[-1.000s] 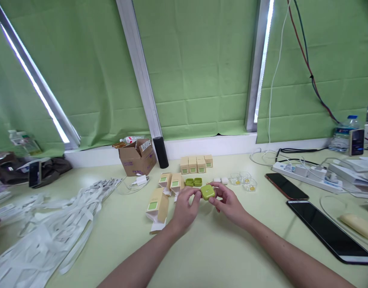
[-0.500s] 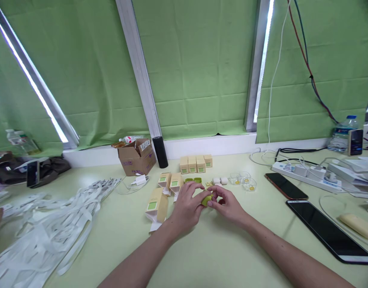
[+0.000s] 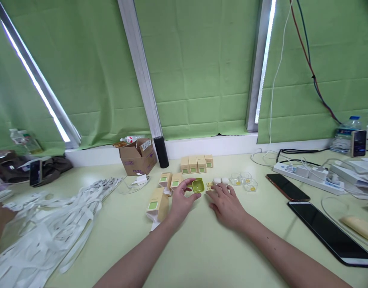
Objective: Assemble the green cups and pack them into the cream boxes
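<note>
Your left hand point(image 3: 181, 202) has the small green case point(image 3: 198, 185) between thumb and fingers, just above or on the tabletop point(image 3: 214, 256); which of the two, you cannot tell from this view. The case is open, its hollow showing, and no piece can be made out inside it. A second bit of green shows behind your left fingers, too covered to read.

Your right hand point(image 3: 227, 207) is released, palm down with fingers spread low over the tabletop and no object visible in its grasp. Its fingertips are near the small yellow pieces point(image 3: 209, 185); whether they touch one is unclear. Two white rounded pieces point(image 3: 221, 181) lie just beyond that hand, and the clear cups point(image 3: 250, 185), three of them with something yellow inside, are grouped to their right.

As far as things have got, the case is opened up, while the yellow and white pieces lie loose outside it. Four small cartons point(image 3: 193, 165) stand in a row at the back and look closed. Nearer your left hand are three more cartons point(image 3: 162, 202); the nearest has a white flap hanging out, so it looks unsealed. What any carton contains cannot be seen. Well off to the left, another person's hand point(image 3: 2, 215) is at the white straps point(image 3: 61, 228).
</note>
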`<state>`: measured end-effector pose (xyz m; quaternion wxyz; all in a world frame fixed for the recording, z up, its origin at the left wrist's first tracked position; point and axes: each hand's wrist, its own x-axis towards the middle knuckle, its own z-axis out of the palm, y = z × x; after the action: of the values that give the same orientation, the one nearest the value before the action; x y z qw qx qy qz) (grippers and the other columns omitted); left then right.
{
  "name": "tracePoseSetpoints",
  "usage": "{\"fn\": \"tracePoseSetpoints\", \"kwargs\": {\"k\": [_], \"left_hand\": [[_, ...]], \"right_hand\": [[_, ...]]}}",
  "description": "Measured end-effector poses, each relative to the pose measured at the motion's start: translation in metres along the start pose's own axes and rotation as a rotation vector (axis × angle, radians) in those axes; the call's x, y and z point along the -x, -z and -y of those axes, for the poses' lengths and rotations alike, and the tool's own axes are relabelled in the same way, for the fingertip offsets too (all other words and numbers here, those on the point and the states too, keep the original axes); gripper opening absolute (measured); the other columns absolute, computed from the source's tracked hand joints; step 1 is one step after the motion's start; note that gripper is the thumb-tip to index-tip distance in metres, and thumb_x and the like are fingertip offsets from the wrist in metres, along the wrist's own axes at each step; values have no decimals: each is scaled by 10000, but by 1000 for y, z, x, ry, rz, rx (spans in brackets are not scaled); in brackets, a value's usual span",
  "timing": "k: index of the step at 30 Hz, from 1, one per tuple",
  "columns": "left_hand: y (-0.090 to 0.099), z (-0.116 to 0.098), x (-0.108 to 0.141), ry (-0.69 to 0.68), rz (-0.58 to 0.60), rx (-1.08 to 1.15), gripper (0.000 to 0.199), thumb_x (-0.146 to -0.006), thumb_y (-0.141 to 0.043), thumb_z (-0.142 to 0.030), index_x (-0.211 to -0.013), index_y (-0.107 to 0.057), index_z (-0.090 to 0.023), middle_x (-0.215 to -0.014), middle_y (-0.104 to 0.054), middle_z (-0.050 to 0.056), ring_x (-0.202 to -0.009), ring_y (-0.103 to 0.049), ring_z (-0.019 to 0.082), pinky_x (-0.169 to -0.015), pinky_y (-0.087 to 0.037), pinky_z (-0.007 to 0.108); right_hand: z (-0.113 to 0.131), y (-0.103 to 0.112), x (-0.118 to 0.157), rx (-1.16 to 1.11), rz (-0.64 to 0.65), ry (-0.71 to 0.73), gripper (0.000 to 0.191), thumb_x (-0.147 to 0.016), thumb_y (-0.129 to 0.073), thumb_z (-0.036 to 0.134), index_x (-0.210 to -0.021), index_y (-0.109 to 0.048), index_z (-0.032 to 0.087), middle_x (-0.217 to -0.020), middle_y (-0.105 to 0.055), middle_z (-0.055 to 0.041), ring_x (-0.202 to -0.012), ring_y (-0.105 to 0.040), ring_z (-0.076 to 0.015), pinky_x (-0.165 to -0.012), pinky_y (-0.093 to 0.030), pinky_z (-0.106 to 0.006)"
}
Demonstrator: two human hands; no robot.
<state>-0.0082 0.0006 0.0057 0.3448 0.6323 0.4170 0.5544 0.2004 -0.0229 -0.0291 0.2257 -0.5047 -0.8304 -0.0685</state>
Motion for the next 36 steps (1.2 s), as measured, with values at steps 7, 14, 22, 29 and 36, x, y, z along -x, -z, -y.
{"fn": "tracePoseSetpoints", "kwargs": {"k": [7, 14, 22, 29, 36], "left_hand": [[-1, -2, 0, 19, 4, 33, 478, -695, -817, -151, -1161, -729, -209, -1223, -763, 95, -1121, -693, 242, -945, -506, 362], [0, -2, 1, -16, 0, 28, 478, -702, -831, -178, -1169, -731, -209, -1210, -769, 100, -1142, -689, 252, -948, -502, 370], [0, 1, 0, -22, -22, 25, 478, -715, -836, -225, -1180, -726, -212, -1224, -767, 100, -1111, -695, 243, -934, -505, 368], [2, 1, 0, 9, -56, 14, 471, -725, -835, -245, -1184, -735, -207, -1242, -754, 106, -1079, -688, 231, -942, -521, 367], [3, 2, 0, 8, -62, -21, 472, -723, -848, -259, -1181, -743, -212, -1239, -757, 103, -1044, -694, 230, -929, -538, 373]], "right_hand": [[3, -5, -1, 97, 5, 35, 342, -1067, -463, 402, -1339, -597, 243, -1365, -627, -157, -1387, -432, -331, -1159, -251, -562], [3, -6, -2, 99, -2, 43, 279, -1058, -492, 407, -1223, -629, 229, -1257, -673, -125, -1390, -444, -334, -1172, -246, -544], [5, -1, -4, 69, -17, 82, 202, -993, -572, 273, -1165, -657, 211, -1154, -719, -125, -1340, -493, -330, -1195, -214, -541], [-3, 5, -7, -50, -142, 74, 277, -873, -573, 32, -1024, -714, 218, -1016, -778, -86, -1176, -609, -278, -1139, -252, -498], [-3, 3, -5, -65, -121, 37, 341, -920, -578, 94, -1199, -704, 244, -1129, -764, -98, -1175, -593, -291, -1081, -292, -485]]}}
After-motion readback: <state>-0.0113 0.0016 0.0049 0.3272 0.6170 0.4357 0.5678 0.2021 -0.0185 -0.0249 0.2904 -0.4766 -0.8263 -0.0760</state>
